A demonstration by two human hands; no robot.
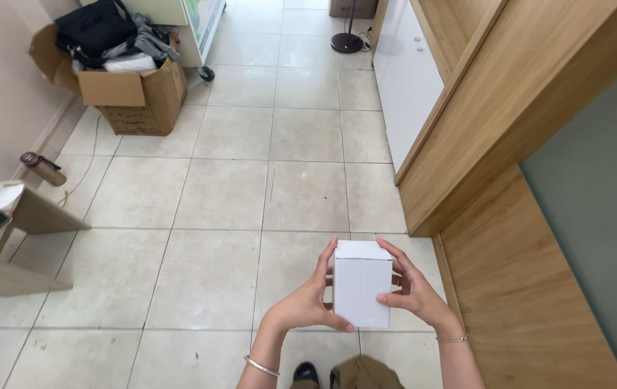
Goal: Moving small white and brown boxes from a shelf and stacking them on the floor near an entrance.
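Small white cardboard box [361,289], smooth, upright, held above pale floor tiles [229,187] | left hand [307,301] and right hand [413,292] fingers curled on its sides | wooden counter edge [459,288] close right | open floor ahead, brown carton [139,97] far left

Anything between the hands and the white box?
Nothing visible. The left hand and right hand both press directly on the sides of the small white box, held closed above the tiled floor.
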